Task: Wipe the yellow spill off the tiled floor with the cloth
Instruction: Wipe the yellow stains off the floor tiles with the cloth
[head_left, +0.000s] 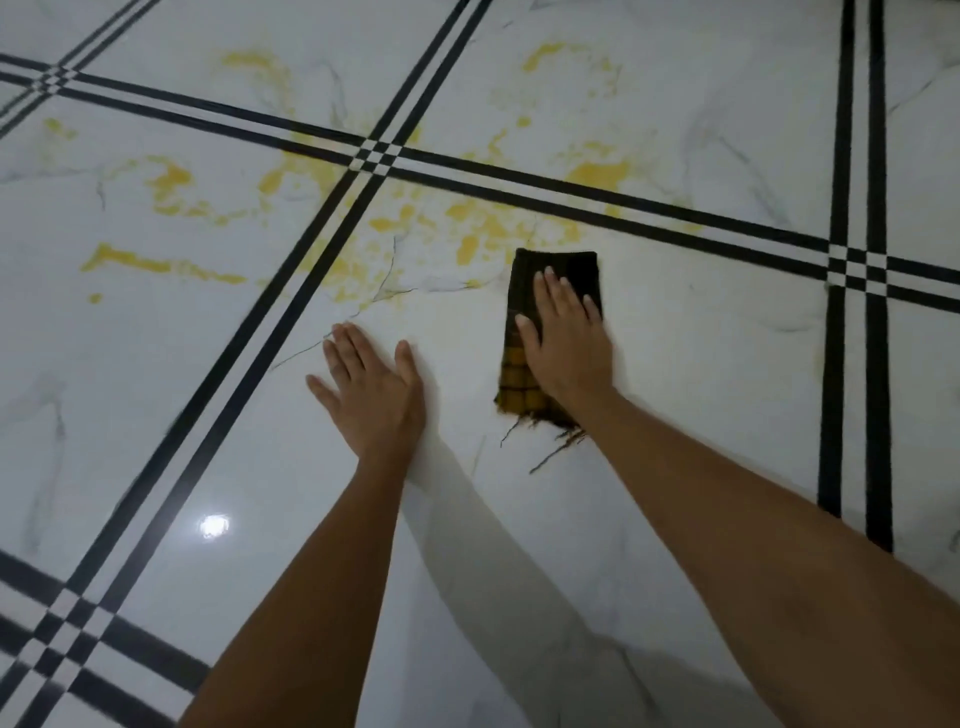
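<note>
My right grip (563, 343) (flat, fingers straight) presses cloth (571, 267) to floor (701, 364); yellow spill (478, 228) just ahead — left grip (371, 387) flat on floor alongside, holding nothing.

Single head-worn wide-angle view, close above the tiled floor (675, 415), tilted forward and down.

- Cloth (521, 382): middle and 3 o'clock side covered by right hand (566, 343). Visible parts are far end, 9 o'clock strip, frayed near corner.
- Far end of cloth too dark to read pattern.
- Tiled floor (701, 395) beneath cloth hidden; cannot tell if yellow spill (483, 223) lies under it.
- Left hand (371, 387) flat on floor; palm hidden.
- Both forearms cut off by 6 o'clock edge.
- Black stripes (78, 623) at 7 o'clock blurred.
- Spill traces toward 12 o'clock too pale to trace outline.
</note>
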